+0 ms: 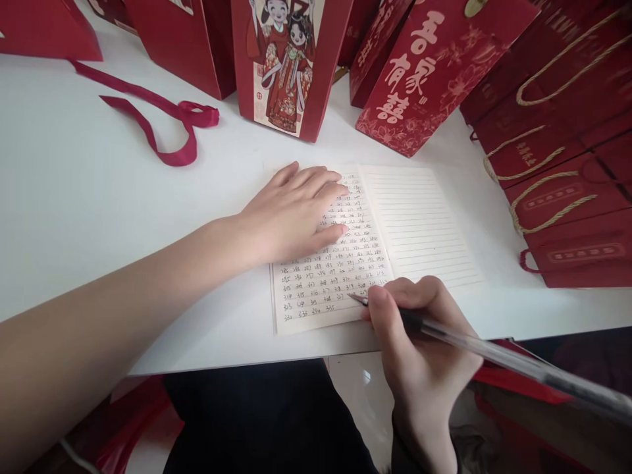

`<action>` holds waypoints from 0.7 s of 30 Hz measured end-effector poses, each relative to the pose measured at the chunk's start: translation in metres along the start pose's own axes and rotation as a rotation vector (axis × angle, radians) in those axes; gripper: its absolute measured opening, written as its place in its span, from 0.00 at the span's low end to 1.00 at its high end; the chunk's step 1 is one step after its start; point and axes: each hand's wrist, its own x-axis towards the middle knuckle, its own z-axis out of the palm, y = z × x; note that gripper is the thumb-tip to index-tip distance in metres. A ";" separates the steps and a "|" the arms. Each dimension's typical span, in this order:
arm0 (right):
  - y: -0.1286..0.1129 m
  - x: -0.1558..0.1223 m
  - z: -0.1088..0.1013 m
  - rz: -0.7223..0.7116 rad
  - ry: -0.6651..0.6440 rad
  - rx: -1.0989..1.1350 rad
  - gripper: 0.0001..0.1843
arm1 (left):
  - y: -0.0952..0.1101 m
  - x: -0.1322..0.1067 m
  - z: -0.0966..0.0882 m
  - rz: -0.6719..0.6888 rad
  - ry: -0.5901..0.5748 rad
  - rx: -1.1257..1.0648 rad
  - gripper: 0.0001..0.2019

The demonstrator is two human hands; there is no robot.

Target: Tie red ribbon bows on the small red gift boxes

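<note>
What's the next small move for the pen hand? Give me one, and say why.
Probably bring the pen tip to the blank space just after the last number, apparently 335, and write the next one. The bottom row stops there partway across, the right hand holds the tip close by, and the left hand lies across the notebook.

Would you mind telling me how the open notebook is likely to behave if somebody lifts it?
The open notebook would probably bend or fold at its spine, since it looks thin and lies nearly flat. Its slimness also suggests it is light. The left hand, resting on the written page, would likely hinder lifting.
</note>
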 end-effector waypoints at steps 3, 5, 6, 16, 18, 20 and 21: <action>0.000 0.000 0.000 -0.063 -0.027 -0.048 0.14 | 0.000 0.001 -0.001 -0.011 -0.020 0.013 0.28; 0.001 0.003 0.001 -0.080 -0.028 -0.139 0.15 | 0.000 0.001 -0.002 -0.014 -0.026 -0.020 0.27; 0.001 0.004 0.001 -0.080 -0.020 -0.183 0.17 | -0.001 0.001 -0.002 -0.015 -0.029 -0.037 0.27; -0.011 0.002 0.014 0.039 0.112 -0.368 0.19 | -0.002 0.003 -0.002 -0.019 -0.050 0.003 0.34; -0.011 0.002 0.014 0.027 0.096 -0.366 0.18 | -0.001 0.004 -0.002 -0.031 -0.059 0.012 0.35; -0.010 0.002 0.012 0.014 0.089 -0.371 0.18 | 0.000 0.004 -0.002 -0.065 -0.079 0.011 0.37; -0.009 0.002 0.012 0.007 0.092 -0.380 0.18 | 0.001 0.004 -0.002 -0.091 -0.094 -0.001 0.38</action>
